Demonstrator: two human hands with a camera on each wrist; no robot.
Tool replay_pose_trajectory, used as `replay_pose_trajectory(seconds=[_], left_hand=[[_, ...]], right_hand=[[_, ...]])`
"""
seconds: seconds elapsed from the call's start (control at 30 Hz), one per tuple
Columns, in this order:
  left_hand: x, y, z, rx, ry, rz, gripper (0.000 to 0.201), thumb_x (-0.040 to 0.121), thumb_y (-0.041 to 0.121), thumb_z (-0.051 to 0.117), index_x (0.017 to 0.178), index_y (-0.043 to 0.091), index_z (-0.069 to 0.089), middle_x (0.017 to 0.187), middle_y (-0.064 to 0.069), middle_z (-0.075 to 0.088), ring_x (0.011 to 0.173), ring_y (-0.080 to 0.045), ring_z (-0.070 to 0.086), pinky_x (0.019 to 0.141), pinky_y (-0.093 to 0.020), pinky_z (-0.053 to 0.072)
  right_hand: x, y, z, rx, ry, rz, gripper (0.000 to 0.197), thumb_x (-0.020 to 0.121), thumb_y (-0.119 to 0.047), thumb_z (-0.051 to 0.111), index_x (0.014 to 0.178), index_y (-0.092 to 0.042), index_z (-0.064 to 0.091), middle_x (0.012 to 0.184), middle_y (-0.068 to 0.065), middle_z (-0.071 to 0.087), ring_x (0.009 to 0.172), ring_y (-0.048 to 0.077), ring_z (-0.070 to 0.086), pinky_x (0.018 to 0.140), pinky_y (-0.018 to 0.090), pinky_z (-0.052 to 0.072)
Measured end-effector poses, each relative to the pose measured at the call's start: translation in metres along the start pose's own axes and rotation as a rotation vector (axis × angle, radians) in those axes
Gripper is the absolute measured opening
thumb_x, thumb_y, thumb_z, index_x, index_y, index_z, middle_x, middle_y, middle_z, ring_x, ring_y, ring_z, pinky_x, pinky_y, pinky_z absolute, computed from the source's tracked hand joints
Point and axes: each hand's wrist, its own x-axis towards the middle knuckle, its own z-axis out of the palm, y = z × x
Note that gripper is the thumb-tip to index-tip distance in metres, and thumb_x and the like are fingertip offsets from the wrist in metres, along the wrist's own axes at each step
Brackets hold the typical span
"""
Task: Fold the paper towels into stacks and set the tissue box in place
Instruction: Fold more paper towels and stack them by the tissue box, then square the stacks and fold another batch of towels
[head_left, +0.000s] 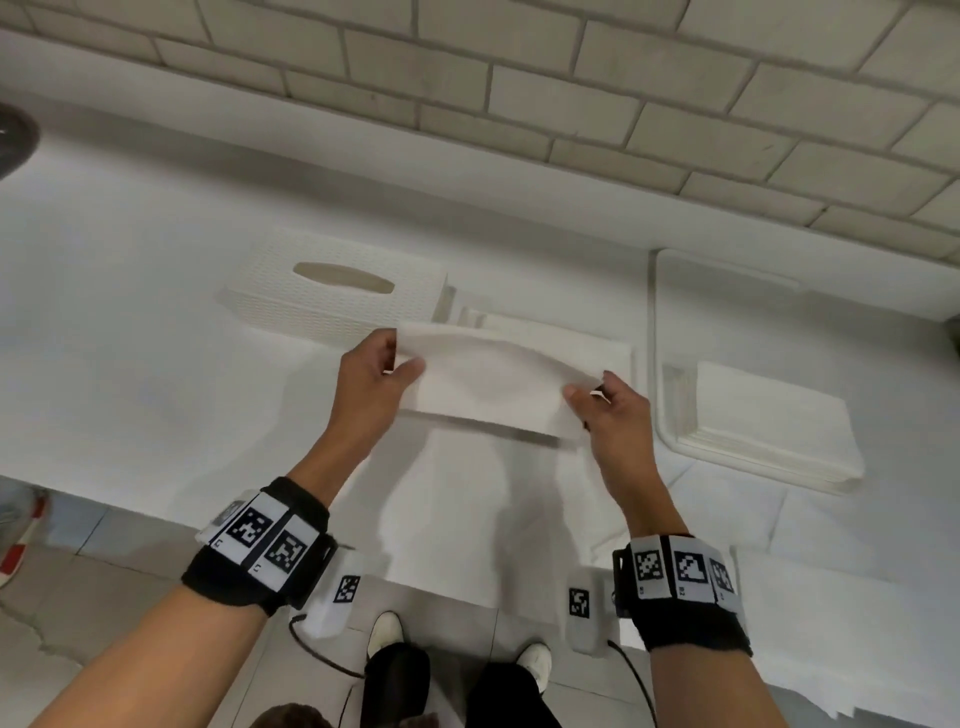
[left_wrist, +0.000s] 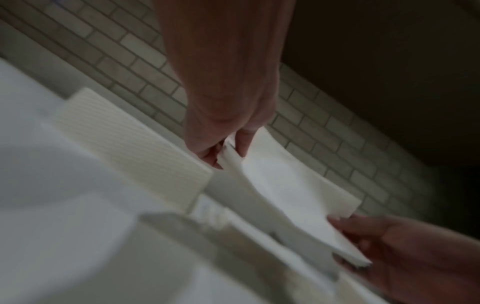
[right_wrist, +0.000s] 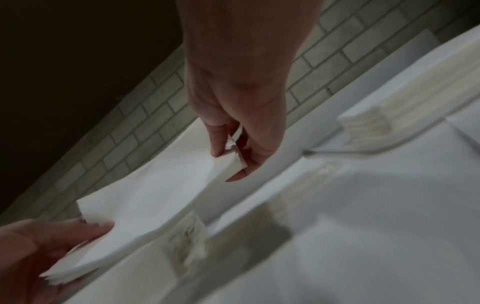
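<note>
A folded white paper towel (head_left: 493, 382) hangs in the air above the white counter, stretched between both hands. My left hand (head_left: 382, 371) pinches its left end between thumb and fingers (left_wrist: 221, 150). My right hand (head_left: 602, 405) pinches its right end (right_wrist: 231, 150). Under the held towel lies a flat stack of white towels (head_left: 571, 340). The white woven tissue box (head_left: 337, 296) with an oval slot stands at the back left, just beyond my left hand.
A white tray (head_left: 670, 431) at the right holds a neat pile of folded towels (head_left: 769, 421). A grey brick wall (head_left: 519, 88) backs the counter. Loose white sheets (head_left: 457, 514) drape over the counter's front edge. Below are floor tiles and shoes.
</note>
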Motion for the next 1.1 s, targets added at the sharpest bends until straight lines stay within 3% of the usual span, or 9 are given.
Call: replay_pose_trajectory(seconds=[0.1,0.3,0.43,0.6,0.7,0.8,0.93,1.03,1.1], left_hand=[[0.026,0.033,0.04,-0.027,0.008,-0.04,0.024,0.083,-0.005,0.064,0.097,0.014,0.063,0.09,0.004,0.069,0.082,-0.01,0.066,0.077,-0.021,0.054],[0.075,0.029,0.099,0.216,0.008,-0.206,0.02,0.075,0.0,0.07,0.084,0.016,0.063,0.09,-0.005,0.061,0.084,-0.024,0.06,0.082,-0.036,0.051],[0.082,0.015,0.111,0.334,0.042,-0.241,0.036,0.079,0.002,0.07,0.115,0.005,0.064,0.112,-0.009,0.067,0.103,-0.026,0.063,0.085,-0.032,0.05],[0.087,-0.001,0.117,0.363,0.058,-0.256,0.038,0.079,0.001,0.068,0.117,0.004,0.063,0.109,-0.008,0.068,0.097,-0.024,0.064,0.085,-0.032,0.052],[0.089,-0.007,0.12,0.381,0.036,-0.252,0.033,0.079,-0.002,0.067,0.112,0.001,0.065,0.086,0.002,0.062,0.084,-0.019,0.058,0.077,-0.031,0.05],[0.089,-0.016,0.123,0.481,0.008,-0.2,0.013,0.077,-0.003,0.065,0.081,0.009,0.065,0.061,0.007,0.054,0.07,-0.02,0.055,0.054,-0.024,0.041],[0.087,-0.023,0.123,0.592,0.0,-0.172,0.006,0.076,0.0,0.064,0.077,0.006,0.064,0.073,-0.008,0.06,0.069,-0.023,0.056,0.044,-0.016,0.035],[0.083,-0.023,0.123,0.693,0.021,-0.169,0.04,0.082,0.013,0.064,0.121,0.007,0.061,0.117,-0.013,0.058,0.107,-0.027,0.057,0.075,-0.022,0.04],[0.08,-0.016,0.119,0.594,0.062,-0.13,0.045,0.087,0.018,0.062,0.131,0.01,0.055,0.124,-0.01,0.056,0.113,-0.024,0.054,0.09,-0.028,0.042]], right_hand=[[0.03,-0.025,-0.025,0.001,0.134,-0.042,0.014,0.085,-0.004,0.069,0.085,-0.017,0.062,0.068,-0.012,0.063,0.055,-0.001,0.055,0.058,0.016,0.043],[0.08,-0.023,-0.051,-0.176,0.316,0.055,0.041,0.081,-0.012,0.074,0.119,-0.015,0.06,0.106,0.01,0.071,0.092,0.026,0.07,0.087,0.04,0.057],[0.092,-0.009,-0.048,-0.282,0.301,0.146,0.041,0.085,-0.014,0.072,0.124,-0.014,0.058,0.11,0.003,0.066,0.091,0.02,0.063,0.079,0.03,0.051],[0.103,0.007,-0.044,-0.333,0.306,0.172,0.041,0.085,-0.013,0.071,0.124,-0.014,0.058,0.119,0.01,0.067,0.101,0.025,0.066,0.078,0.027,0.049],[0.107,0.014,-0.043,-0.378,0.309,0.183,0.04,0.086,-0.012,0.07,0.124,-0.012,0.058,0.119,0.013,0.068,0.103,0.027,0.067,0.086,0.03,0.052],[0.108,0.021,-0.04,-0.442,0.296,0.179,0.04,0.085,-0.012,0.069,0.123,-0.01,0.059,0.118,0.014,0.068,0.105,0.029,0.066,0.097,0.04,0.051],[0.102,0.027,-0.036,-0.52,0.285,0.109,0.042,0.087,-0.01,0.068,0.126,-0.001,0.057,0.124,0.017,0.06,0.112,0.031,0.06,0.092,0.031,0.048],[0.092,0.023,-0.041,-0.513,0.332,0.057,0.047,0.088,-0.012,0.068,0.132,-0.004,0.054,0.127,0.012,0.051,0.11,0.023,0.056,0.095,0.031,0.047],[0.077,0.014,-0.048,-0.458,0.37,0.015,0.04,0.087,-0.011,0.068,0.126,-0.007,0.059,0.114,0.008,0.058,0.096,0.018,0.057,0.085,0.028,0.049]])
